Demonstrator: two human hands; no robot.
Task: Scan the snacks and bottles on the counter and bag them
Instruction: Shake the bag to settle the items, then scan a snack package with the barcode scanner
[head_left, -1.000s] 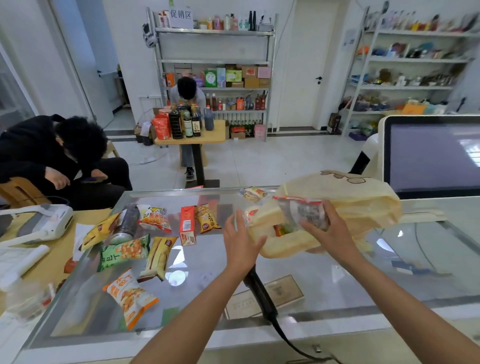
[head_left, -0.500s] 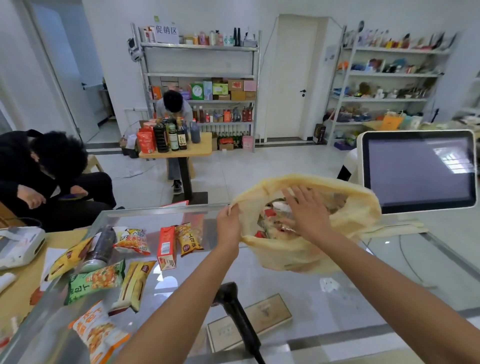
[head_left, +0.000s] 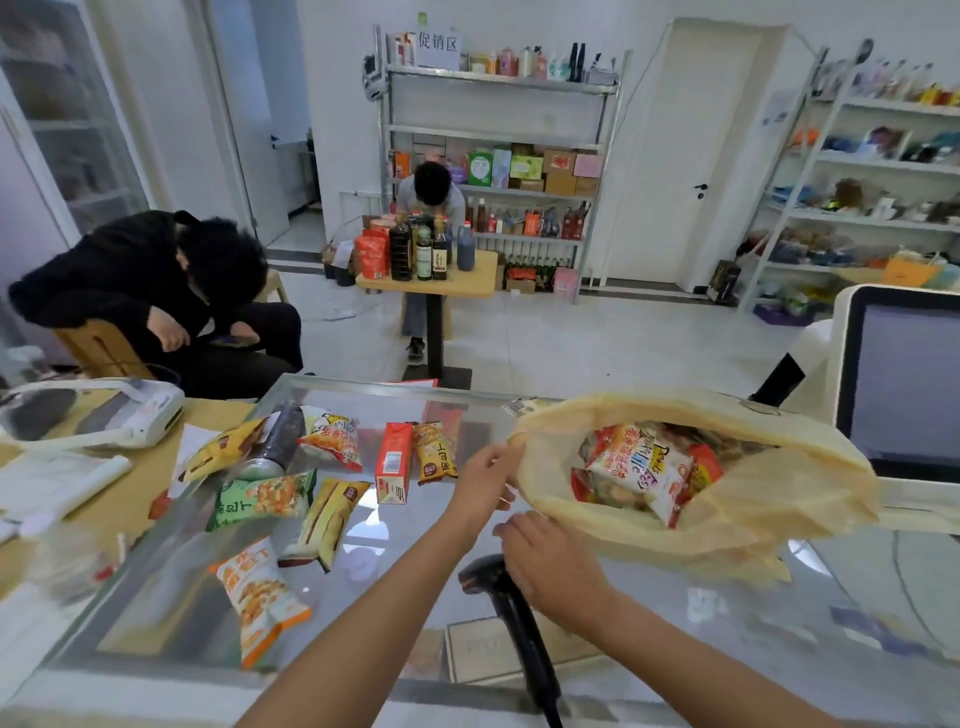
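**Head view.** Step in hand, as judged: bagging, part done.

- Plastic bag (head_left: 779, 499): pale yellow, toward the right edge of the glass desk (head_left: 675, 649), mouth turned to the person. It held several packets, a white snack packet (head_left: 639, 467) uppermost.
- Left hand (head_left: 485, 478): pinched the bag's left rim, which held the mouth open.
- Right hand (head_left: 545, 561): just outside the near rim, beside the head of the barcode scanner (head_left: 511, 623). Its fingers were loosely curled with nothing seen in them; contact with the scanner could not be told.
- Unbagged, toward the far-left corner: dark bottle (head_left: 278, 439), lying down; red-and-white chip packet (head_left: 332, 436); red carton (head_left: 392, 462); yellow packet (head_left: 435, 452) just beside the carton.
- Unbagged, nearer the left edge: green packet (head_left: 262, 499); yellow-brown packet (head_left: 330, 519); orange-and-white packet (head_left: 260, 597), closest to the near edge.

Next move, as judged: take up the scanner, fetch one item (the red carton lay nearest), read its barcode and pass it into the open mouth.

- Surroundings: touchscreen till (head_left: 904, 384) behind the bag; white printer (head_left: 104, 415) on a wooden table off the left edge; two seated people beyond the far edge.
- In the way: the left forearm crossed between snacks and bag, so a right-hand reach would have to pass over it. The scanner lay at the near edge.
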